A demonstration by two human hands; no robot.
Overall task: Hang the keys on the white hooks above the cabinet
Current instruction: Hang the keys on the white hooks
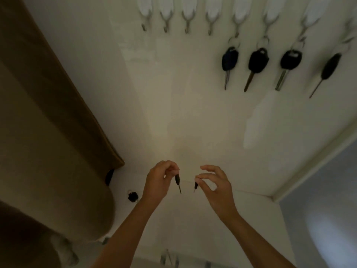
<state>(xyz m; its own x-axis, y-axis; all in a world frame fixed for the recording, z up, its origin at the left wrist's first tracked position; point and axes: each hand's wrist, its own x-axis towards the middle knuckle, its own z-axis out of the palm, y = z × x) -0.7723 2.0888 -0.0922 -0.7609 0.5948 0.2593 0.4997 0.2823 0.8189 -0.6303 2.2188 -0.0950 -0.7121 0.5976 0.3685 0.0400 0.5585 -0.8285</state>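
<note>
A row of several white hooks [186,14] runs along the wall at the top. The right ones carry black-headed keys [258,60] on rings; the left ones [144,14] hang bare. Low in the middle, my left hand [158,182] pinches a small black key [177,180] that dangles blade down. My right hand [214,188] pinches another small black key [195,185] between thumb and forefinger. A further black key with a ring [133,196] lies on the white cabinet top [183,225], left of my left wrist.
A brown curtain [48,132] hangs down the left side and bulges over the cabinet's left edge. Behind its hem a dark object [109,176] peeks out. At the right, a white door frame [313,161] borders a bluish opening.
</note>
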